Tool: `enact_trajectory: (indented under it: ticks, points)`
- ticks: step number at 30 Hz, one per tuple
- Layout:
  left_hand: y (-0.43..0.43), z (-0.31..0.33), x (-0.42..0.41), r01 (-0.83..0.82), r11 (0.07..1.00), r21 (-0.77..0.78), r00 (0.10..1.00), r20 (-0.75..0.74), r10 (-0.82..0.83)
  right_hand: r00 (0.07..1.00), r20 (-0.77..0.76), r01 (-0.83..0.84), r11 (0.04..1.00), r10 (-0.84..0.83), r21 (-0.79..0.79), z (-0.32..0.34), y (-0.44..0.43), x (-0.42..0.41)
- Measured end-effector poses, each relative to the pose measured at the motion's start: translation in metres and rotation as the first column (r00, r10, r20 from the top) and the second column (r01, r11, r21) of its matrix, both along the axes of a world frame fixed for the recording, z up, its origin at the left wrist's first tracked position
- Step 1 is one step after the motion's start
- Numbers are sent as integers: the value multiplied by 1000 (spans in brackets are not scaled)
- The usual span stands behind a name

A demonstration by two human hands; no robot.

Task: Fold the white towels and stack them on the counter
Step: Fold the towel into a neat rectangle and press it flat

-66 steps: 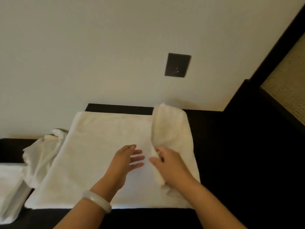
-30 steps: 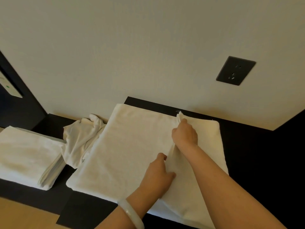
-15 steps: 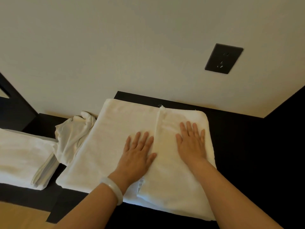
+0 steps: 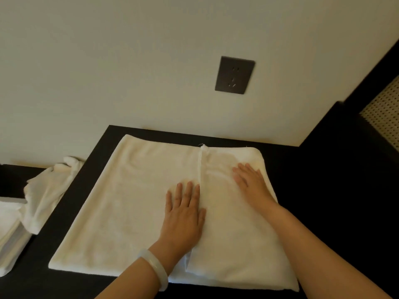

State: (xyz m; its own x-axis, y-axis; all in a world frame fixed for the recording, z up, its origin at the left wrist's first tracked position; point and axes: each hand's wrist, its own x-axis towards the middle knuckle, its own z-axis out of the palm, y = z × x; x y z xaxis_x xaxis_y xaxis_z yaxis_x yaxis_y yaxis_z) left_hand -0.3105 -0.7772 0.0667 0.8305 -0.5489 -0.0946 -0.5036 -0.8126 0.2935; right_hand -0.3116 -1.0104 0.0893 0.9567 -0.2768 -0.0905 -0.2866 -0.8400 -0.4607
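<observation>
A large white towel [image 4: 129, 201] lies spread on the black counter [image 4: 313, 201]. Its right third is folded over onto the middle, and the folded edge runs from the back down towards me. My left hand [image 4: 183, 214] lies flat with straight fingers just left of that edge. My right hand [image 4: 251, 182] presses flat on the folded flap near its far right corner. A crumpled white towel [image 4: 45, 190] lies to the left, and a stack of folded white towels [image 4: 8, 229] sits at the left edge of view.
A cream wall with a dark socket plate [image 4: 235, 75] rises straight behind the counter. A dark frame and a perforated panel [image 4: 384, 113] stand at the right. Bare black counter lies right of the towel. A pale bracelet [image 4: 154, 268] is on my left wrist.
Earlier both hands pinched the flap's edge and laid it over; since then they have opened flat. In the last half second my right hand slid towards the flap's right side.
</observation>
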Motion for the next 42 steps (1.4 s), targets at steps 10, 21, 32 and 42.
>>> enact_trajectory:
  ticks: [10, 21, 32, 42]
  points:
    - [-75, 22, 80, 38, 997, -61, 996, 87, -32, 989, 58, 106, 930, -135, 353, 30, -84, 65]
    - [-76, -8, 94, -138, 902, -409, 990, -52, 128, 974, -206, 34, 954, -98, -297, 28, -104, 99]
    - [-76, -9, 94, -44, 949, -313, 997, 44, 61, 989, -54, 127, 985, -134, -114, 5, -128, 98]
    - [-75, -10, 98, 33, 953, -300, 996, 88, -6, 967, 253, 45, 946, 40, -321, 8, -95, 87]
